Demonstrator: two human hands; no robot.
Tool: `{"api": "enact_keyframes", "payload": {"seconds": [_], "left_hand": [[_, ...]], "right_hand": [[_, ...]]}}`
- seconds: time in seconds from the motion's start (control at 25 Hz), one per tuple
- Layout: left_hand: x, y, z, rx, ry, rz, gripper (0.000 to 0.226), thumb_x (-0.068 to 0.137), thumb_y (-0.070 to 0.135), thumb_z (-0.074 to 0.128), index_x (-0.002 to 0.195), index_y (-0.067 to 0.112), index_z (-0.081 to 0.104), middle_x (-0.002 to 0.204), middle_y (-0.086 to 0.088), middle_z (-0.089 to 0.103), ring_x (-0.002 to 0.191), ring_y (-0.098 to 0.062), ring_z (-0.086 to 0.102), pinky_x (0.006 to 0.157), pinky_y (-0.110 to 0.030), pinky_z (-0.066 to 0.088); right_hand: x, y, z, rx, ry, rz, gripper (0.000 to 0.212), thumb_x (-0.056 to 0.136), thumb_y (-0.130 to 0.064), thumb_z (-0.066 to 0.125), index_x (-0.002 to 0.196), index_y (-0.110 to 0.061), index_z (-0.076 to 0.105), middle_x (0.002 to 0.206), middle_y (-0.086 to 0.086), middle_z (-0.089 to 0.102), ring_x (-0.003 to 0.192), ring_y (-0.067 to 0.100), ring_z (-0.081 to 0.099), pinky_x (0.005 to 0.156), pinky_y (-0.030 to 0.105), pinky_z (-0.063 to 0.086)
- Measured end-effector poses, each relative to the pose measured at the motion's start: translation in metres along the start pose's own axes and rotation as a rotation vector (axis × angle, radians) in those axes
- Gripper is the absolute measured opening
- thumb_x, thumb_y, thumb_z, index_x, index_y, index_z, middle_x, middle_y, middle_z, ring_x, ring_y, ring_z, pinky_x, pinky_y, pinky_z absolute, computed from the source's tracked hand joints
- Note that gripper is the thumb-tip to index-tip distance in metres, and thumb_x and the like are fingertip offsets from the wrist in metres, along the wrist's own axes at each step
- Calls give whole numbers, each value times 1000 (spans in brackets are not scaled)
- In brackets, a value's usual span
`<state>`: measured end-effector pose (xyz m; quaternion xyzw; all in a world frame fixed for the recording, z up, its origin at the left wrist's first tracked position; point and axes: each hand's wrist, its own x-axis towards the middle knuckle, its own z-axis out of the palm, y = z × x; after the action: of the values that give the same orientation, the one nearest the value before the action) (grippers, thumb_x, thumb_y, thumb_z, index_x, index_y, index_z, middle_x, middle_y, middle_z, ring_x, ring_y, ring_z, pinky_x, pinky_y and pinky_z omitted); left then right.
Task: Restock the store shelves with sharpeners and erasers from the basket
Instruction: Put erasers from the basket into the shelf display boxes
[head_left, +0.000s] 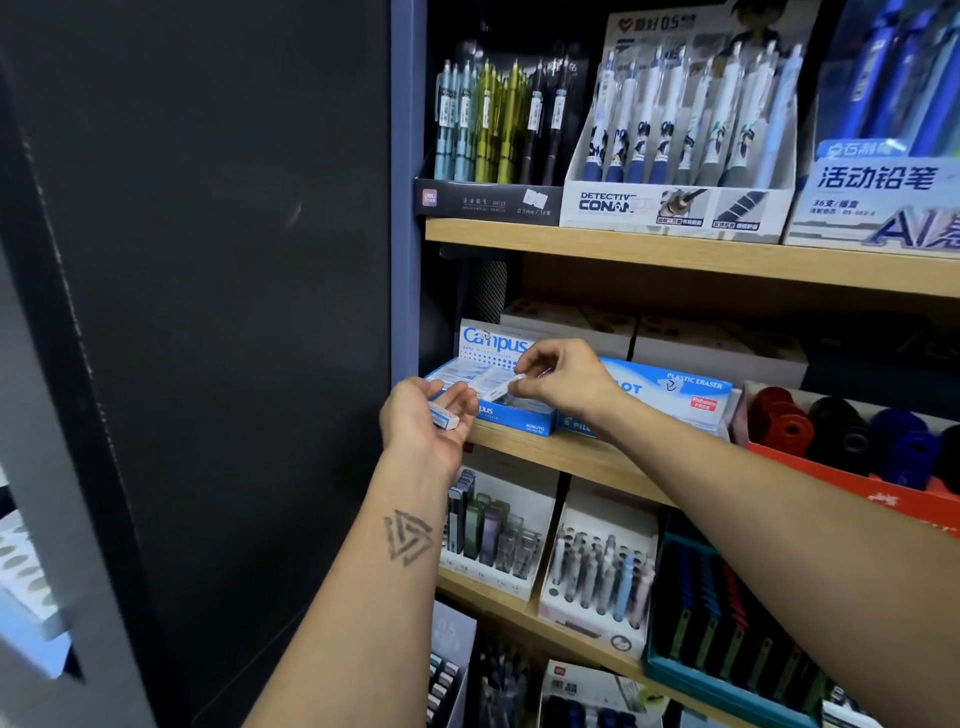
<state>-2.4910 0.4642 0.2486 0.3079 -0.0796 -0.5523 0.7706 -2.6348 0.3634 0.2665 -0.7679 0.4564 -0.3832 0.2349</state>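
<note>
On the middle shelf stands a blue Campus eraser display box with several wrapped erasers inside. My right hand pinches a white eraser just above that box. My left hand is palm up in front of the box's left end, its fingers curled round a blue-and-white eraser. To the right lies a light blue Pilot plastic eraser box. A red tray of round sharpeners in red, black and blue stands further right. No basket is in view.
The wooden shelf edge runs under both hands. Pen and pencil display boxes fill the shelf above. Lead refill boxes stand on the shelf below. A dark panel closes off the left side.
</note>
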Motion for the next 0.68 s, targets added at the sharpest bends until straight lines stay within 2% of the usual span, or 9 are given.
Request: {"api": "enact_keyframes", "payload": {"seconds": [0.16,0.24,0.32,0.44,0.52,0.6,0.68], "left_hand": [[0,-1,1,-84,-15,-7,28,101,14,39,115,-5,54,107,-26,62,93,-33,66,77,-38,57],[-1,-1,0,-134,-80,-36,31,102,20,37,114,-4,53,112,-27,64,99,-36,67,88,-43,56],[-1,0,-1,-165,-140,-60,34,103,25,35,112,-2,54,115,-27,66,105,-39,67,99,-46,51],[-1,-1,-1,-187,-201,-80,36,103,25,34,116,-2,55,116,-28,68,110,-40,67,107,-47,46],[-3,-3,-1,-190,-216,-87,36,102,21,33,119,-2,55,116,-28,68,110,-41,66,107,-49,46],[-4,-5,1,-183,-217,-92,37,102,21,34,120,-2,55,116,-29,68,110,-42,66,106,-50,46],[-4,-6,2,-182,-213,-82,39,102,23,33,122,-2,55,117,-28,68,111,-42,66,107,-49,46]], "right_hand": [[-3,0,19,-137,25,-14,16,73,-23,85,76,-23,69,74,-5,68,71,11,61,68,24,48],[-5,-1,26,-222,16,-28,9,78,-31,80,79,-24,74,78,-6,71,77,12,64,73,24,50],[-6,-2,24,-322,-22,-64,13,85,-36,72,85,-24,80,84,-4,73,83,14,65,77,26,51],[-7,-6,16,-340,-109,-71,13,90,-29,70,93,-23,81,88,-4,74,87,13,65,80,25,50],[-6,-10,17,-278,-91,-53,11,88,-22,72,95,-20,81,91,-1,76,88,13,67,79,23,50],[-6,-12,22,-267,-70,-42,10,87,-19,71,90,-20,80,83,0,73,82,14,65,73,22,46],[-10,-16,21,-291,-127,-10,15,89,-16,66,88,-19,80,73,-2,66,73,12,58,68,21,42]]}}
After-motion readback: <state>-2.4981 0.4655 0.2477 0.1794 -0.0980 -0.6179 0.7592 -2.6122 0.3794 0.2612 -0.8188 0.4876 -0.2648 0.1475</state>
